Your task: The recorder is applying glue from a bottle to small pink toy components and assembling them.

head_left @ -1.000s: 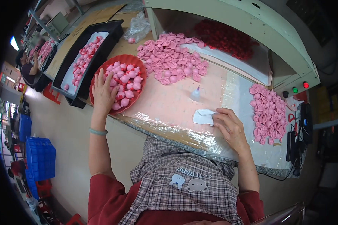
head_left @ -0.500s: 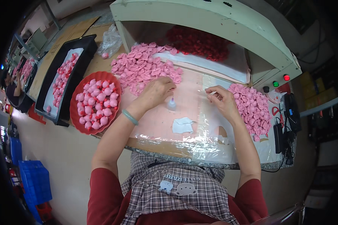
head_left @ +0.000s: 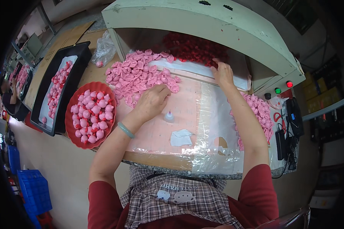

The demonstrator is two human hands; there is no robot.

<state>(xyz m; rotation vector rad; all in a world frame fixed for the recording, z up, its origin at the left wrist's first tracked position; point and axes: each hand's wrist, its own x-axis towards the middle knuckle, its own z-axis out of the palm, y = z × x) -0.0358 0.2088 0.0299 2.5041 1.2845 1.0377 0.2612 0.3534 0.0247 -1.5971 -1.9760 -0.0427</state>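
Observation:
My left hand [head_left: 154, 101] hovers over the pink work mat [head_left: 153, 133], its fingers curled together; whatever they hold is hidden. Just right of it, a small white squeeze bottle [head_left: 169, 117] stands upright. Beyond that hand spreads a heap of pink petal-like pieces [head_left: 132, 72]. My right hand [head_left: 223, 74] reaches into the mouth of the pale green box-shaped machine [head_left: 202, 23]. Thumb and forefinger are apart at the edge of a pile of small red pieces [head_left: 193, 47]. Nothing is seen between them. A folded white cloth [head_left: 181, 137] lies on the mat.
To the left, a red scalloped bowl [head_left: 70, 126] holds pink balls with red parts, beside a black tray [head_left: 74, 72] of similar ones. Another pink heap [head_left: 258, 108] lies under my right forearm. Scissors [head_left: 278, 118] and a black power adapter [head_left: 281, 145] are at the right edge.
My right hand has moved forward from above the mat to the red pile in the machine. My left hand has shifted slightly left and nearer. The view has shifted a little.

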